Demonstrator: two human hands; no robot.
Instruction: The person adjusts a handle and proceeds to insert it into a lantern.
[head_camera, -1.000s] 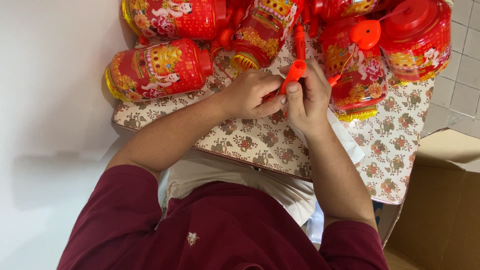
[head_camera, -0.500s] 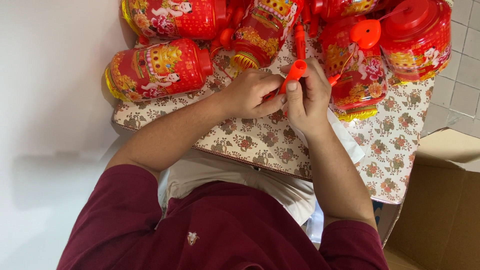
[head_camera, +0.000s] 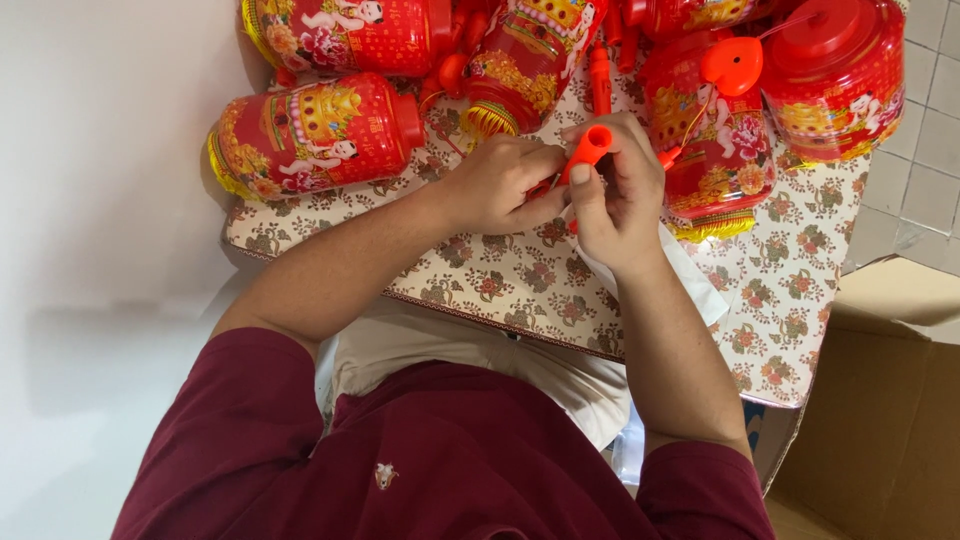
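I saw both hands meeting over the flowered tablecloth (head_camera: 800, 290), just in front of the pile of red lanterns. My left hand (head_camera: 497, 185) was curled into a narrow pinch, fingertips pressed to the lower end of an orange plastic tube (head_camera: 588, 150). My right hand (head_camera: 622, 200) was wrapped around the same tube from the other side, thumb laid along its shaft, so that only the open, round end poked out above the fingers. The tube sat tilted, its mouth pointing up and away from me, held off the table.

I judged the tube to be light, stiff and hollow, of smooth moulded plastic, so fairly slippery under bare skin. A thin wall like that could crack or pinch out of round if squeezed hard. The shaft near the middle looked like the safest place to hold it, with the open end left free.

A red lantern (head_camera: 315, 135) lay on its side to the left, well apart from the hands. Another lantern with a yellow fringe (head_camera: 715, 170) lay just beyond my right hand, an orange heart-shaped piece (head_camera: 732, 65) resting on it. I took the lanterns to be light, thin shells too, easily dented. A cardboard box (head_camera: 880, 400) stood open at the right, beside the table.
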